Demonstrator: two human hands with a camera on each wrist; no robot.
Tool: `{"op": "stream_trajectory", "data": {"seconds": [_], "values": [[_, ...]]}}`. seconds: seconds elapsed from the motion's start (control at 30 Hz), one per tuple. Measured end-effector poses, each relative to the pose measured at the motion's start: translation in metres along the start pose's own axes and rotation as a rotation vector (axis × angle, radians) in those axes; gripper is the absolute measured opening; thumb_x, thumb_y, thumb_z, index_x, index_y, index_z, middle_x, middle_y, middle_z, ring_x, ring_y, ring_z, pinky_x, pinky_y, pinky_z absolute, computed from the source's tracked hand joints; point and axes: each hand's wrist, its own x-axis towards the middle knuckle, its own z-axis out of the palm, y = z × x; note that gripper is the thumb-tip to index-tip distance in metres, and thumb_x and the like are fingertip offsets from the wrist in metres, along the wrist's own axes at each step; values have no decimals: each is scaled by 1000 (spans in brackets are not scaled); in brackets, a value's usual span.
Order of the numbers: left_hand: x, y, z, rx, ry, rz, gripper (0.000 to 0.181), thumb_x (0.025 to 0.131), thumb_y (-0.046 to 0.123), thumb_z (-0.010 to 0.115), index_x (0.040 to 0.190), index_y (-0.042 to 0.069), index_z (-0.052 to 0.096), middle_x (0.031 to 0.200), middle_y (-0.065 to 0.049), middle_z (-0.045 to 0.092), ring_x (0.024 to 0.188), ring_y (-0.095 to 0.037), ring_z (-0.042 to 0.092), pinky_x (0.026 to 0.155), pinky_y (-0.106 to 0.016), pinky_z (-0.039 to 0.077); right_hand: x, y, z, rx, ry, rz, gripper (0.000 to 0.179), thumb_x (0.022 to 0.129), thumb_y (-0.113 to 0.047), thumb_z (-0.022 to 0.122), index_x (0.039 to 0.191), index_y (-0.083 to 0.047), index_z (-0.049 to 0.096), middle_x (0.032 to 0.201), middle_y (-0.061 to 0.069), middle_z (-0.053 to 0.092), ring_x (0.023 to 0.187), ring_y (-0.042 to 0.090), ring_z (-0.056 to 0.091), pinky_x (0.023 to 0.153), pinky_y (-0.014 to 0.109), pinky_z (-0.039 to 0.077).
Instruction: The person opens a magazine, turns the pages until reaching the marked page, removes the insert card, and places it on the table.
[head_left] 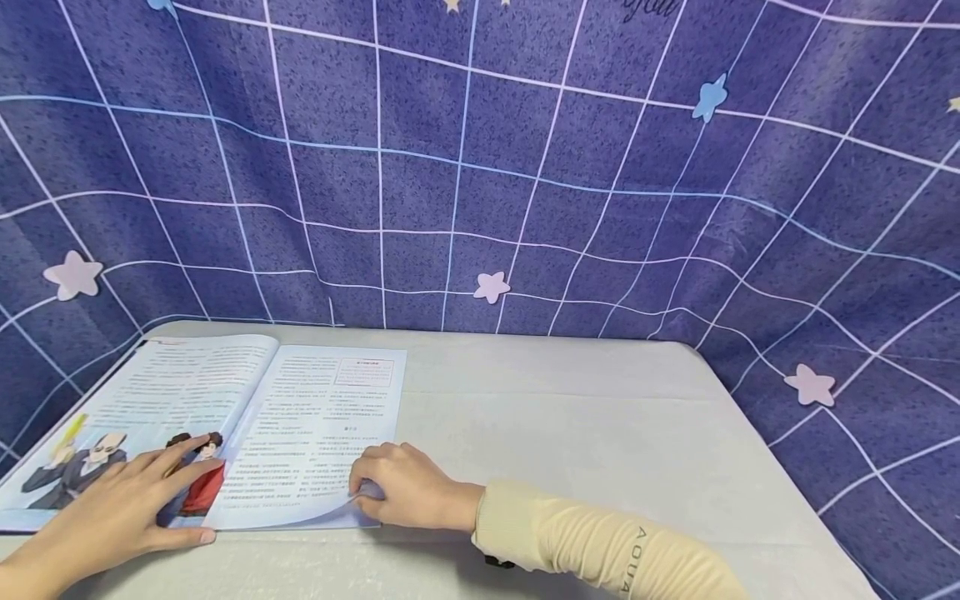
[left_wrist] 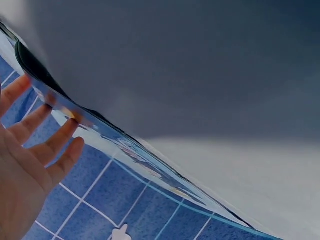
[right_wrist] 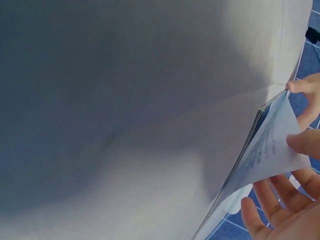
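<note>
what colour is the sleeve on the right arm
The sleeve is pale yellow; it shows best in the head view.

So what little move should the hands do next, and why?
Probably the right hand should turn the page leftward: it pinches the lifted lower corner, while the left hand rests on the left side of the open book.

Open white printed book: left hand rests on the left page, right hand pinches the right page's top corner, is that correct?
Not the top: the right hand pinches the bottom corner of the right page, the head view shows; the left hand rests on the left page.
</note>
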Motion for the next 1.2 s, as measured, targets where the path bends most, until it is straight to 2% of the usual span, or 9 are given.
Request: {"op": "stream_trajectory", "data": {"seconds": [0.17, 0.4, 0.6, 0.7, 1.03, 1.2], "values": [[1, 2, -1, -3, -10, 1, 85, 54, 68, 70, 117, 13, 58, 127, -15, 45, 103, -44, 52, 75, -68, 38, 0, 0, -2, -33, 39, 19, 8, 82, -22, 65, 90, -22, 68, 91, -12, 65, 84, -2, 55, 74, 10, 41], [4, 4, -3, -1, -49, -13, 85, 54, 69, 69, 117, 12, 58, 128, -17, 45, 103, -45, 52, 74, -68, 38, 2, 2, -3, -58, 145, -7, 7, 83, -22, 64, 89, -22, 68, 90, -13, 66, 83, -3, 56, 71, 7, 38], [7, 8, -6, 10, -114, -40, 86, 57, 72, 65, 118, 12, 59, 128, -19, 46, 103, -49, 52, 73, -72, 36, 3, 2, -3, -68, 199, -17, 6, 85, -24, 63, 88, -23, 68, 88, -15, 65, 83, -3, 55, 70, 7, 36], [9, 8, -7, 2, -127, -44, 85, 57, 72, 65, 117, 11, 59, 128, -20, 46, 102, -50, 52, 73, -73, 36, 4, 2, -4, -75, 220, -15, 5, 85, -24, 63, 87, -23, 67, 87, -15, 64, 83, -3, 55, 68, 6, 34], [8, 7, -7, -35, -90, -40, 76, 62, 63, 70, 115, 10, 62, 126, -21, 48, 99, -53, 52, 73, -71, 37, 4, 2, -7, -54, 238, -2, 4, 85, -23, 63, 87, -22, 66, 91, -13, 65, 84, -2, 56, 69, 5, 33], [8, 7, -6, -29, -95, -46, 74, 64, 62, 69, 116, 9, 62, 127, -21, 48, 98, -53, 53, 74, -71, 36, 3, 4, -6, -59, 241, 10, 6, 84, -24, 63, 90, -21, 65, 95, -12, 65, 87, -1, 57, 71, 7, 36]]}}
